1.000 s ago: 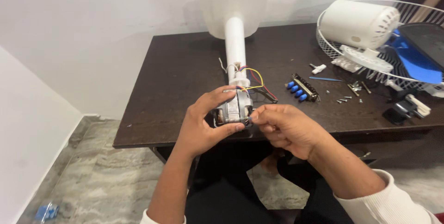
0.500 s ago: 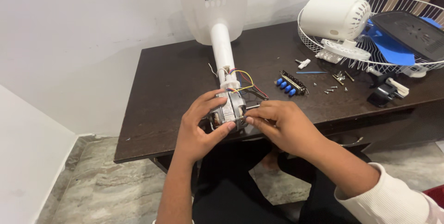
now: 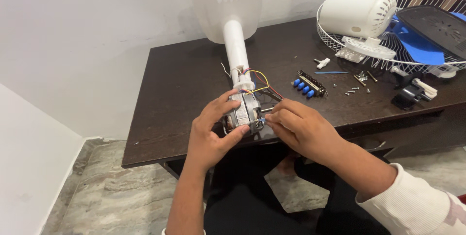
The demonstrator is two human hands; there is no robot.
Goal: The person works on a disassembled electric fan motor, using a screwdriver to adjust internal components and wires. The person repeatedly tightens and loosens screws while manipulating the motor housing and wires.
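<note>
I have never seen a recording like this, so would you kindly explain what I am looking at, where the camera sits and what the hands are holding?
The view comes from a camera worn on a person's head, looking down at their own two bare hands; there is no robot. The left hand grips a small metal fan motor at the end of a white plastic fan stand, which lies on a dark brown wooden table. The right hand pinches at the motor's side, by its coloured wires. Also on the table: a black switch block with blue buttons, loose small screws, a white motor cover, a white wire fan guard, with a blue fan blade lying in it, and a small black part.
</note>
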